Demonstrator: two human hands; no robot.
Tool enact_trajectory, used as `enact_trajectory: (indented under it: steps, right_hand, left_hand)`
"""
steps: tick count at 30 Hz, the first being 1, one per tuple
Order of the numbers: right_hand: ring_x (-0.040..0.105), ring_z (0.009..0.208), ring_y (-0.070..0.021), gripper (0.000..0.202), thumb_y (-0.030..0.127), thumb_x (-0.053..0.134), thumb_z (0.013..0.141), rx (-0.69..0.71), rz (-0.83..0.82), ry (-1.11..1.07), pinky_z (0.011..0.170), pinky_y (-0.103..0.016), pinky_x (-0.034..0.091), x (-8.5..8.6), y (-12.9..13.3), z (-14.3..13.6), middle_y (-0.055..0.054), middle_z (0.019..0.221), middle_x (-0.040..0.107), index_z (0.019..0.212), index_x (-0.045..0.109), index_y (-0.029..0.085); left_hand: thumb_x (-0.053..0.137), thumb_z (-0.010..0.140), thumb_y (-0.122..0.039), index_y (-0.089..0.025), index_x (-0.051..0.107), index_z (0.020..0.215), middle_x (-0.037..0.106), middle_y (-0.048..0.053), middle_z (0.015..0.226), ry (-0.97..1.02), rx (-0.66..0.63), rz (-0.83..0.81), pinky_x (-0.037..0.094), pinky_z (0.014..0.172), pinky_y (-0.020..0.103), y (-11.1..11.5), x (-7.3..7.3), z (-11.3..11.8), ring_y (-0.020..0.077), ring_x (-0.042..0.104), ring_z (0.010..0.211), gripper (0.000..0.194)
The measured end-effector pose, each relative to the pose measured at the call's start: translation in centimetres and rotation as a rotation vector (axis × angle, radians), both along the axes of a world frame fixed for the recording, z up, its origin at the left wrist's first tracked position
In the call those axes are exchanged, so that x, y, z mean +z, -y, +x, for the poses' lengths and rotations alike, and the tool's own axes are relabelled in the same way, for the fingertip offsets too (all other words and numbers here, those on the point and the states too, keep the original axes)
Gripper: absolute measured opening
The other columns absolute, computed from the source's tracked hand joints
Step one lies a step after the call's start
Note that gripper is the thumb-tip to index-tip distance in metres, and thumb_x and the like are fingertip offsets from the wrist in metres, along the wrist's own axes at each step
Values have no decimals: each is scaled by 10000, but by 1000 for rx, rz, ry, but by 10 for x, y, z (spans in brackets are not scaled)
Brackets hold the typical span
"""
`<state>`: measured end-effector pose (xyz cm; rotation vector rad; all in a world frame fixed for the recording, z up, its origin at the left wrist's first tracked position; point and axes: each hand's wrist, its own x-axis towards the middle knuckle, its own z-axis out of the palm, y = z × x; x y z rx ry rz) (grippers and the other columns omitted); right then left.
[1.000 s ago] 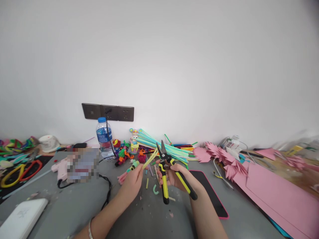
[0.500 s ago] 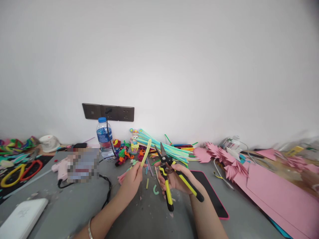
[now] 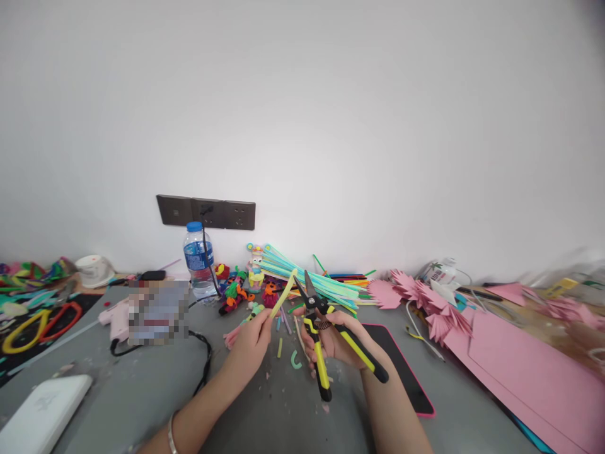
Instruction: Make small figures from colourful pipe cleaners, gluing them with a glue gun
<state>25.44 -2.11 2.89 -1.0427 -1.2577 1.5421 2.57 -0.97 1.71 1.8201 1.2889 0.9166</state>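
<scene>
Between the fingertips of my left hand [image 3: 255, 329] is a pale yellow pipe cleaner [image 3: 285, 292], its upper end slanting right beside the blades of the pruning shears. My right hand [image 3: 333, 340] is closed round the black and yellow pruning shears [image 3: 322, 325]; their blades point up and stand apart, and the handles are spread. Under the hands lie a short yellow-green piece [image 3: 280, 347] and a curled mint piece [image 3: 295, 359]. A bundle of pale blue and yellow pipe cleaners [image 3: 316, 277] lies behind, next to a small figure [image 3: 256, 268].
A water bottle [image 3: 199, 261] stands at the back, left of the figure. Further left are a pink glue gun [image 3: 117, 320], scissors [image 3: 61, 323] and a white box [image 3: 46, 413]. On the right lie a black tablet [image 3: 401, 372] and pink paper sheets [image 3: 529, 359].
The tip of the yellow pipe cleaner has tilted right, closer to the shear blades. My right hand and the shears have barely moved.
</scene>
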Motion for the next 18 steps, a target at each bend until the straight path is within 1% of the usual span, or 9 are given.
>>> enact_trajectory:
  steps: [4,9,13,16,18]
  right_hand:
    - [636,660,-218,313,421,524,805,74,-112,-150,607,-338,510,0,-2,-3,-48,710,651,961,654,183]
    - [595,618,-202,377,474,589,787,192,-177,-338,608,-348,496,13,-3,-12,-33,722,644,1049,624,206]
    - [578,576,-181,392,433,637,781,183,-180,-419,591,-324,470,20,-3,-16,-21,708,631,1091,594,197]
    - [585,571,-176,372,407,643,789,179,-185,-419,557,-297,451,19,-3,-17,-9,677,611,1088,576,196]
    - [582,555,-168,340,391,639,797,169,-180,-402,524,-278,435,15,-4,-18,4,646,589,1068,567,198]
  left_hand:
    - [353,922,-363,-199,637,951,431,-45,535,-53,-13,41,230,506,253,3,4,0,134,402,473,329]
    - [296,948,-346,-204,641,974,474,-39,564,-164,-41,77,222,509,248,4,4,0,128,441,490,374]
    - [300,950,-326,-208,644,955,508,-36,566,-215,-27,97,219,508,246,4,2,1,128,482,498,364]
    - [305,950,-316,-212,645,952,532,-31,576,-220,-36,109,223,511,246,4,2,1,129,505,509,355]
    - [307,950,-313,-209,643,936,529,-30,573,-218,-47,112,220,508,248,5,4,1,128,494,501,353]
